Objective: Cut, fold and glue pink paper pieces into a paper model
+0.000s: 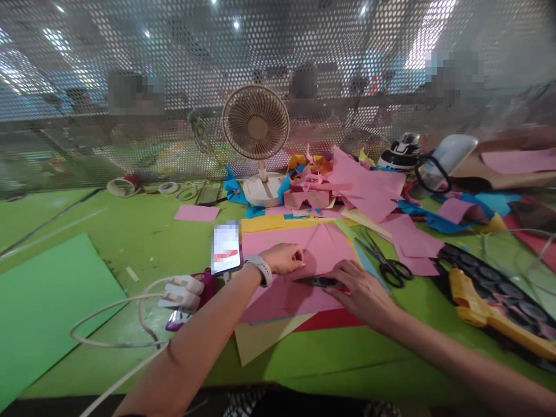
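My left hand (284,259), with a pale watch band (260,270) at the wrist, rests over the pink paper (278,298). Its fingers are curled together, and I cannot make out anything in them. Lower and to the right, my right hand (354,286) grips a slim dark tool with a pointed tip (317,281). A bit of red shows under those fingers; the tool's exact kind is unclear. It lies low over the pink sheet, tip toward the left hand. Below the pink sheet, yellow, red and blue paper edges stick out. Black-handled scissors (393,271) lie right of the stack.
A phone (226,249) and a power strip with white plugs (181,291) stand left of the stack. Behind are a small fan (256,124) and heaped paper scraps (362,182). A yellow glue gun (482,307) lies on a black tray at right. Green paper (61,307) covers the left.
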The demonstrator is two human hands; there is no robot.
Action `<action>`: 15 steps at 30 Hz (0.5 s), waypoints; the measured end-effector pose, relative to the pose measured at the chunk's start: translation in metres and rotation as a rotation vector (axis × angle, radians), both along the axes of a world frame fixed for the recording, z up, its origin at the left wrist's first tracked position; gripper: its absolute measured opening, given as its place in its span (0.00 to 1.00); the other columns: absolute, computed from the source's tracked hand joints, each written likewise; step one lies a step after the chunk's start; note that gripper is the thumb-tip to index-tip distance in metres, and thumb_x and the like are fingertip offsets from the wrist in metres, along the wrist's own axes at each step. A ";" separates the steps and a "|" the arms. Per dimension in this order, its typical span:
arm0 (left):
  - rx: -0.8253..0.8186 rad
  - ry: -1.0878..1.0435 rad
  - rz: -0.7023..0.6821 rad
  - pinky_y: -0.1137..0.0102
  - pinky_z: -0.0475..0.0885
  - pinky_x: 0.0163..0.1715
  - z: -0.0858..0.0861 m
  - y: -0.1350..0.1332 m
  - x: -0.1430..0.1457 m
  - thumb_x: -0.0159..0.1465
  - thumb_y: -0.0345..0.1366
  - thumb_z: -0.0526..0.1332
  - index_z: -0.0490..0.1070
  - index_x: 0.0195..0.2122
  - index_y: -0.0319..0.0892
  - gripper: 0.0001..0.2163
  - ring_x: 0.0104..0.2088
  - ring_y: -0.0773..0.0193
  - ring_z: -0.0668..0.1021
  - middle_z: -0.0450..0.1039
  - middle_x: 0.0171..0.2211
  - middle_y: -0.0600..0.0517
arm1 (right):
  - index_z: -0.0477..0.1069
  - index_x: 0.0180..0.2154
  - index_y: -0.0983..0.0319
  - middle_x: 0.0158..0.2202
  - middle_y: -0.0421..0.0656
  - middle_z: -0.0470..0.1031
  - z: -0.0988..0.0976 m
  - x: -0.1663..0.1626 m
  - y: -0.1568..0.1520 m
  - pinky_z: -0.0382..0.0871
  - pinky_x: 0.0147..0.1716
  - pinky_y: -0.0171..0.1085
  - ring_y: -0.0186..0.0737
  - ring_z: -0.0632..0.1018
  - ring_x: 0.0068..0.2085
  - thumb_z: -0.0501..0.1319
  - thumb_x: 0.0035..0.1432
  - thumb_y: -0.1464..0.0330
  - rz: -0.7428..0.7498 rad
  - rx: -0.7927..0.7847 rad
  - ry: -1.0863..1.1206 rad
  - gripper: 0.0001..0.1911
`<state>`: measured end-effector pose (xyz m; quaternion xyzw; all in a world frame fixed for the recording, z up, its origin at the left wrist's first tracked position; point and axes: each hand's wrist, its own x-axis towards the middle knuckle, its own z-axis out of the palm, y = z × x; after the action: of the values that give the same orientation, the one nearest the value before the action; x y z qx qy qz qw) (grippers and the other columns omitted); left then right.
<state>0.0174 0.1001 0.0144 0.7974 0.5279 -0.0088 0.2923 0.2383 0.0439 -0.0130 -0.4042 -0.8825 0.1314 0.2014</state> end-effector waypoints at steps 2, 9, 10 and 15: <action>-0.001 0.004 0.000 0.73 0.64 0.28 0.000 0.000 0.000 0.57 0.40 0.58 0.70 0.34 0.43 0.08 0.32 0.63 0.74 0.75 0.32 0.53 | 0.70 0.40 0.59 0.37 0.45 0.69 -0.001 -0.004 0.001 0.67 0.39 0.43 0.44 0.70 0.40 0.57 0.59 0.66 -0.007 0.001 -0.008 0.08; 0.033 -0.013 -0.013 0.74 0.65 0.28 0.002 -0.003 0.000 0.57 0.40 0.57 0.70 0.33 0.42 0.08 0.32 0.64 0.74 0.75 0.32 0.52 | 0.70 0.41 0.58 0.37 0.45 0.70 0.001 -0.016 -0.010 0.67 0.37 0.41 0.44 0.70 0.40 0.59 0.57 0.67 0.097 -0.018 -0.012 0.09; 0.044 -0.017 -0.014 0.74 0.65 0.28 0.004 -0.005 -0.001 0.57 0.40 0.58 0.70 0.33 0.42 0.08 0.31 0.64 0.75 0.75 0.32 0.53 | 0.71 0.41 0.58 0.37 0.45 0.70 0.002 -0.015 -0.014 0.67 0.37 0.41 0.43 0.70 0.40 0.59 0.57 0.67 0.115 -0.023 -0.014 0.09; 0.178 -0.037 0.034 0.70 0.67 0.34 0.015 -0.019 -0.006 0.54 0.43 0.62 0.68 0.44 0.42 0.18 0.36 0.59 0.75 0.73 0.35 0.51 | 0.71 0.42 0.57 0.37 0.44 0.71 0.013 0.000 -0.021 0.66 0.40 0.42 0.43 0.71 0.39 0.60 0.56 0.63 0.169 -0.043 -0.008 0.11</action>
<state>0.0115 0.0809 0.0289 0.8112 0.5345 0.0580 0.2300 0.2388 0.0227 0.0000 -0.3329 -0.9113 0.1652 0.1771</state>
